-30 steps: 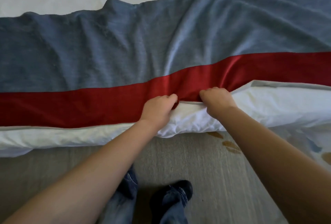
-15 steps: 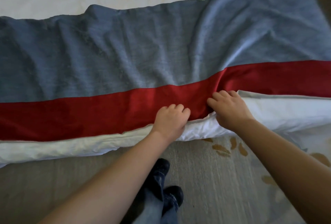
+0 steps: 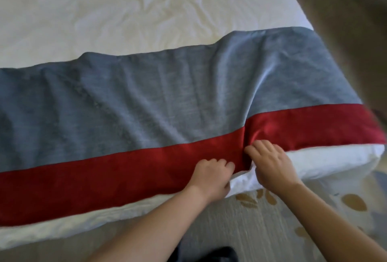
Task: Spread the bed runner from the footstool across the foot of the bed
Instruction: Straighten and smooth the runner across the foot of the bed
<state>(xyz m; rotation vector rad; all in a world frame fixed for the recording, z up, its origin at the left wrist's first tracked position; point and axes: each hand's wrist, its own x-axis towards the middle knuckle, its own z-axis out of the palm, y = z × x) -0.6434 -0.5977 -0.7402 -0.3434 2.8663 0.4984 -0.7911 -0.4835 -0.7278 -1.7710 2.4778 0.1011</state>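
Observation:
The bed runner (image 3: 146,102), grey-blue with a red band (image 3: 104,180) along its near side, lies wrinkled across the foot of the white bed (image 3: 146,10). My left hand (image 3: 211,180) grips the red band's near edge with curled fingers, thumb at the hem. Just to its right, my right hand (image 3: 272,167) pinches the same edge where a fold bunches up in the red band. The white duvet edge (image 3: 335,161) shows below the runner. No footstool is in view.
The bed's right corner (image 3: 372,157) is at the far right. A pale carpet with brown leaf shapes (image 3: 261,230) runs along the bed's foot. My dark shoes (image 3: 209,255) show at the bottom edge.
Both hands have slid to the right along the runner's near edge. The view has lifted, showing more of the white bed and the right corner.

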